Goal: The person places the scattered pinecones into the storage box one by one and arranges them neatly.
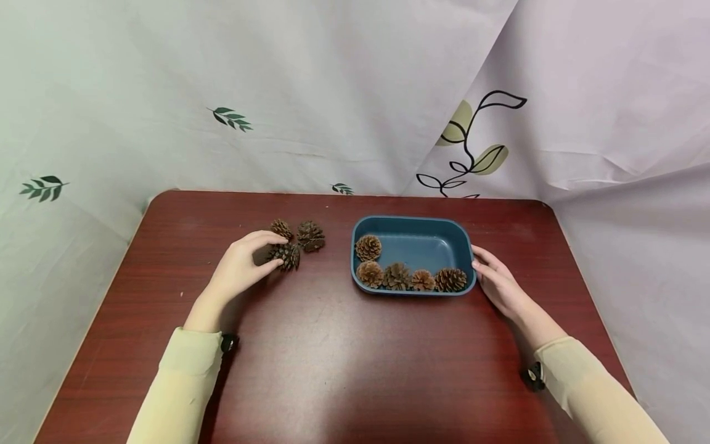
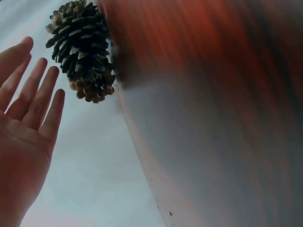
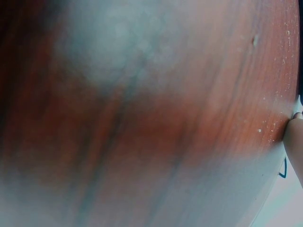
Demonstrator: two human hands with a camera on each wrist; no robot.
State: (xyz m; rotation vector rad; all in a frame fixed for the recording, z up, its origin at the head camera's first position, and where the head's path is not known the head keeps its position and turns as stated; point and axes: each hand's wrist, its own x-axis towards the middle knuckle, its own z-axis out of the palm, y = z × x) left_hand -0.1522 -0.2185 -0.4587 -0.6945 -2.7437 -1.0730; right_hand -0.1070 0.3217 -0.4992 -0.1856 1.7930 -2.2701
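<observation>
In the head view my left hand (image 1: 240, 266) reaches around a dark pine cone (image 1: 285, 255), with thumb and fingers spread on either side of it. The left wrist view shows those fingers (image 2: 41, 97) fairly straight beside the cone (image 2: 80, 45), with a gap visible from there. Two more cones lie close by: a small brown cone (image 1: 281, 229) behind and a darker cone (image 1: 310, 236) to the right. My right hand (image 1: 499, 287) rests its fingertips against the right side of a blue rectangular tray (image 1: 412, 220). Only a sliver of the right hand (image 3: 294, 142) enters the right wrist view.
Inside the tray, several pine cones line the near side, among them a wide brown cone (image 1: 451, 280), and another cone (image 1: 368, 248) sits at the left wall. A reddish-brown table (image 1: 333, 357) carries everything. White patterned cloth (image 1: 310, 80) hangs behind the table.
</observation>
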